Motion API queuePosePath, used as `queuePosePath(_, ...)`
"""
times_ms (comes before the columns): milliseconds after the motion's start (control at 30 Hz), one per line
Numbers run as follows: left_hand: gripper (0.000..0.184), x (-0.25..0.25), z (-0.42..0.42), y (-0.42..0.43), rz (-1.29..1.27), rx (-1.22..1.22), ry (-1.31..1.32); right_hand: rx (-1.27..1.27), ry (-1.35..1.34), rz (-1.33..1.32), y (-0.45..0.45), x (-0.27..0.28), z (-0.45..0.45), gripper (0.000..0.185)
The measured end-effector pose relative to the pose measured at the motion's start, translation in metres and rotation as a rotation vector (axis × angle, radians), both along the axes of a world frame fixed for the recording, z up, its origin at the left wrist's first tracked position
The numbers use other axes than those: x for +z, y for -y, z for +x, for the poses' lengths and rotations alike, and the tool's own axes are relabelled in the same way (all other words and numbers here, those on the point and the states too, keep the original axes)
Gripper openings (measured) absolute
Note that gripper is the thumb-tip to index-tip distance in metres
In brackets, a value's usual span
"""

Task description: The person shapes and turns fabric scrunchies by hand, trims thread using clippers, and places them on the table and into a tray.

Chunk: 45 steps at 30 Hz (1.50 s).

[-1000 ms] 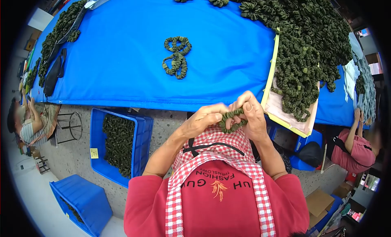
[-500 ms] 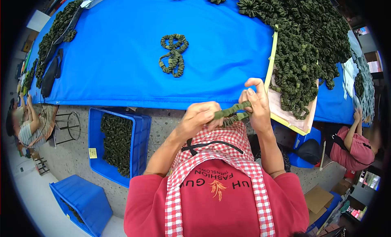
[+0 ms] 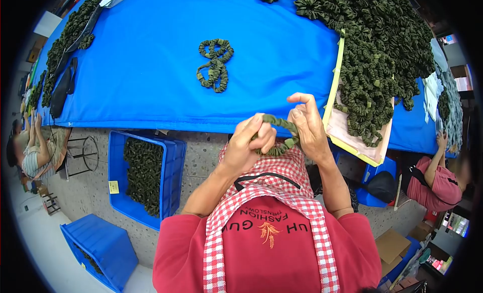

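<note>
A dark green scrunchie (image 3: 277, 150) forms a ring between my two hands, just off the table's front edge. The fingers of my left hand (image 3: 249, 144) are curled round its left side. On the opposite side, my right hand (image 3: 309, 129) pinches the ring low down, its index finger bent above. Several green scrunchies (image 3: 215, 71) lie grouped on the blue tablecloth (image 3: 151, 66). To the right a large pile of scrunchies (image 3: 382, 46) spreads over the table and into a yellow-edged tray (image 3: 334, 91).
A blue crate (image 3: 171, 179) full of dark green pieces stands below the table, with another blue crate (image 3: 103, 252) at lower left. One person (image 3: 37, 152) sits at far left, another (image 3: 435, 182) at right. A stool (image 3: 83, 154) stands near the left person.
The ring was stretched between my hands half a second ago and now hangs rounder. My hands have come closer together, and my right hand has shifted left.
</note>
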<state>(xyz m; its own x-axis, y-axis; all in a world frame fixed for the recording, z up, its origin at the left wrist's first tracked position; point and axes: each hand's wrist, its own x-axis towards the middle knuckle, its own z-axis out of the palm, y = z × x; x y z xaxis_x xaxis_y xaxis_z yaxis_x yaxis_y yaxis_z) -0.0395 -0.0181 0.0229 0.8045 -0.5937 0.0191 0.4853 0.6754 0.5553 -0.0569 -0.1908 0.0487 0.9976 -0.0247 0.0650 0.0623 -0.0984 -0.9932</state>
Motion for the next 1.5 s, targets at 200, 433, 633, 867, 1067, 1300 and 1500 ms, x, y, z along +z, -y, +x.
queuePosePath(200,0.031,-0.017,0.020,0.001,-0.095,-0.033,-0.323,-0.016,0.527,-0.520,0.009,0.014,-0.002,0.023)
queuePosePath(433,0.024,-0.020,0.012,0.011,0.045,-0.098,-0.325,0.126,0.880,-0.990,0.004,0.011,-0.002,0.034)
queuePosePath(633,0.018,-0.013,0.011,0.011,1.007,0.663,0.923,0.271,0.473,-0.789,0.015,-0.001,-0.005,0.025)
queuePosePath(867,0.024,-0.002,-0.003,0.004,0.601,0.184,0.580,0.221,-0.170,0.367,-0.006,0.004,-0.013,0.015)
queuePosePath(1067,0.029,-0.017,0.002,-0.005,-0.124,-0.132,0.056,0.208,-0.354,0.550,0.009,-0.004,-0.021,0.017)
queuePosePath(1300,0.031,0.003,0.000,-0.016,0.332,-0.097,0.263,0.181,-0.036,-0.208,0.005,0.001,-0.026,0.018)
queuePosePath(1500,0.034,0.000,-0.005,-0.014,0.374,-0.022,0.341,0.175,0.202,-0.385,0.008,0.004,-0.020,0.022)
